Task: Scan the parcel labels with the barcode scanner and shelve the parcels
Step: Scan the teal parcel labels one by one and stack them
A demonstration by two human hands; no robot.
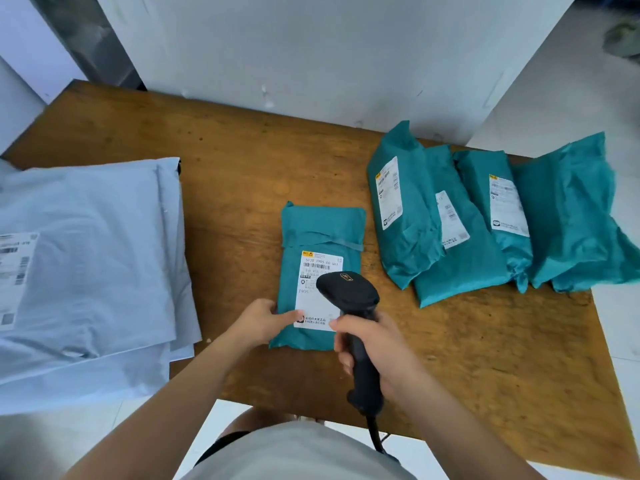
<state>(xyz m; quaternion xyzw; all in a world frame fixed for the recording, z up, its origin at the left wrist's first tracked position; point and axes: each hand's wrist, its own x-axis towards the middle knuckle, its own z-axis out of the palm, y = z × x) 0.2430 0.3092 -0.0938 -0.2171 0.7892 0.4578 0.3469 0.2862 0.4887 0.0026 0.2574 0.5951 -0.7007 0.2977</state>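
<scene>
**Scan station: parcel under the scanner head**

1. Left edge of the frame: a stack of pale grey mailers (pixel 90 258) lies flat on the wooden table (pixel 235 174). A white label (pixel 14 271) faces up on the top mailer. Its print is too blurred to read.

2. Lower centre-left: the left hand (pixel 263 320) rests on the near left corner of the teal parcel (pixel 322 230). The forefinger lies straight across the lower left corner of the parcel label (pixel 313 303). The thumb sits against the parcel's left edge. The remaining fingers cannot be made out.

3. Centre: the teal parcel lies flat on the table, label up, apart from both groups of packages. A barcode is printed near the top of its label.

4. Lower centre-right: the right hand (pixel 372 348) is wrapped around the handle of the black barcode scanner (pixel 349 296), fingers curled on the grip. The scanner head sits above the middle of the label and covers part of it. A black cable (pixel 375 436) drops from the handle base past the table's near edge.

5. Right of the frame: four teal parcels (pixel 485 220) lie overlapped in a row. White labels show on three. The rightmost shows none.
</scene>
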